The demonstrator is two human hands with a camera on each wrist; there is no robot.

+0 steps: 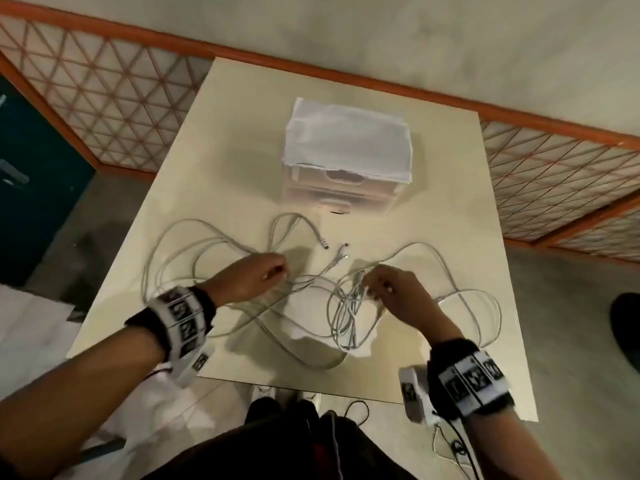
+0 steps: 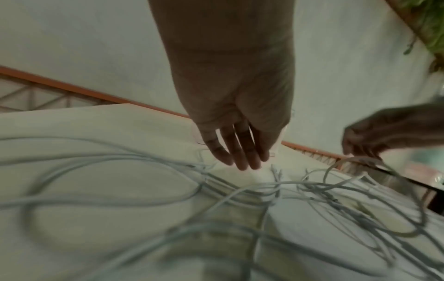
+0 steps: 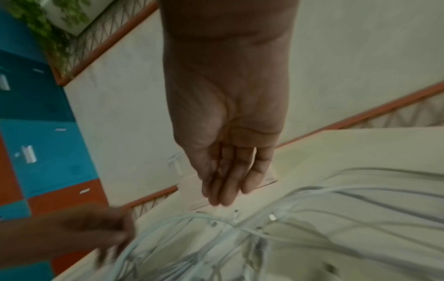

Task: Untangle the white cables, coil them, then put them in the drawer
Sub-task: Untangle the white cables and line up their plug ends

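Several white cables (image 1: 214,244) lie tangled in loops across the near half of the cream table (image 1: 242,133); their plug ends (image 1: 325,244) point toward the small drawer unit (image 1: 346,188), which is closed and draped with white cloth. My left hand (image 1: 273,271) hovers over the middle of the tangle; in the left wrist view its fingers (image 2: 240,159) hang straight and hold nothing. My right hand (image 1: 372,289) is at the denser knot on the right. In the left wrist view it (image 2: 360,150) pinches a raised loop (image 2: 336,165). The right wrist view is blurred around its fingers (image 3: 221,197).
An orange-framed lattice railing (image 1: 104,98) runs behind the table. A teal cabinet (image 1: 34,168) stands far left and white cloth (image 1: 27,334) lies near left. A dark object (image 1: 627,327) sits on the floor at right. Thin black wires (image 1: 356,410) hang below the table's near edge.
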